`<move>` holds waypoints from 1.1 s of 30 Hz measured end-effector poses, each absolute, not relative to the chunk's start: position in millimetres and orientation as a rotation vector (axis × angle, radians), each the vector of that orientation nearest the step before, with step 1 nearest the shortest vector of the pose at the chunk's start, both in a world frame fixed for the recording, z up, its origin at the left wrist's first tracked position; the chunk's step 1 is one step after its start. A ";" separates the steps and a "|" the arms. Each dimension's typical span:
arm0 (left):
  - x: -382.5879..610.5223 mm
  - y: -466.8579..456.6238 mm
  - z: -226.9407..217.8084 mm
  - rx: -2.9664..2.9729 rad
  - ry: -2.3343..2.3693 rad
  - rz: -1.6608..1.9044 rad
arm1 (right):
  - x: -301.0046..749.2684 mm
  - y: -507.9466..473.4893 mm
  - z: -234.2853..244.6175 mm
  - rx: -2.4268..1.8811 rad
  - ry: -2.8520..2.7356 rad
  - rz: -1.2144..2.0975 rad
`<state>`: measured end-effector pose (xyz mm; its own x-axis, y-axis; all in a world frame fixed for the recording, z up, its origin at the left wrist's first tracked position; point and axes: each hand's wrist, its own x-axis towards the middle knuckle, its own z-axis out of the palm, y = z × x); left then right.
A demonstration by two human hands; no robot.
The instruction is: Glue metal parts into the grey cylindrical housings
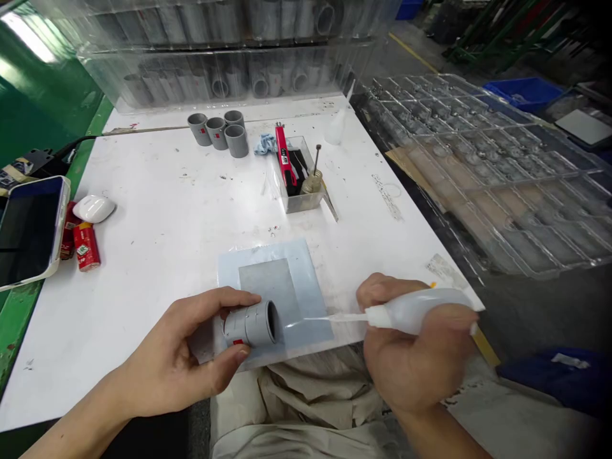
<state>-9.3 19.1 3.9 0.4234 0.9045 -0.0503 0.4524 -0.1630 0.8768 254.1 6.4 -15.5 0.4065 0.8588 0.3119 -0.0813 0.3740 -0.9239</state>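
Note:
My left hand [186, 354] grips a grey plastic pipe fitting [255, 323], held on its side near the table's front edge with its open mouth facing right. My right hand [411, 357] is wrapped round a translucent squeeze bottle [421, 310]. The bottle's long thin nozzle [335, 317] points left, its tip a short way from the fitting's mouth. Under both lies a pale blue mat [306, 268] with a grey square in its middle.
Several grey fittings [220, 132] stand at the table's back. A clear tray [300, 172] holds a red tool and a small jar. A phone [29, 229], a white case and red tubes lie at the left. Clear compartment trays [482, 166] fill the right side.

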 end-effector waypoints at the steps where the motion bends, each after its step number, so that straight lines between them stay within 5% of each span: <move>1: -10.7 18.1 2.8 1.813 1.150 0.618 | 251.0 0.7 -18.1 -1.007 -0.957 0.765; 33: -18.0 20.1 2.4 1.812 1.085 0.574 | 226.7 -4.6 -22.0 -1.012 -0.973 0.885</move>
<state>-18.0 20.1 2.4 0.5032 0.8620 -0.0609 0.4345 -0.1915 0.8801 226.7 -4.6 -22.0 0.3158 0.9205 0.2302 -0.1419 0.2857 -0.9478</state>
